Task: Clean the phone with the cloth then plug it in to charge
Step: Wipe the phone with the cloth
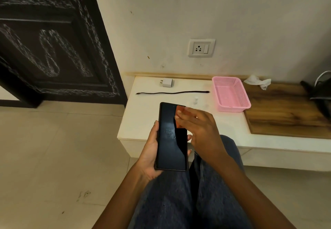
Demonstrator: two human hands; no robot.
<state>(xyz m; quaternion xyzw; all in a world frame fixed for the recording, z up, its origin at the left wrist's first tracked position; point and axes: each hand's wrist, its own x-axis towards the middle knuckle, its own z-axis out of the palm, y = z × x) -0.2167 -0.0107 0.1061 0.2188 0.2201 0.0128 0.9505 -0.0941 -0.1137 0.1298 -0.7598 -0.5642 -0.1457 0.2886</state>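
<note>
Left hand cradles phone from below, thumb along left edge, fingertips curled round right edge, screen up above lap. Right hand over upper screen, fingers pressing small reddish cloth (mostly hidden) onto glass. Cable, adapter lie on white ledge.

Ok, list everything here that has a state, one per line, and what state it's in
Phone: screen dark, droplets on it, held in left hand.
Cloth: pressed on the phone by right hand.
Cable: loose, unplugged.
Adapter: unplugged.
Socket: empty.
Basket: empty.
</note>
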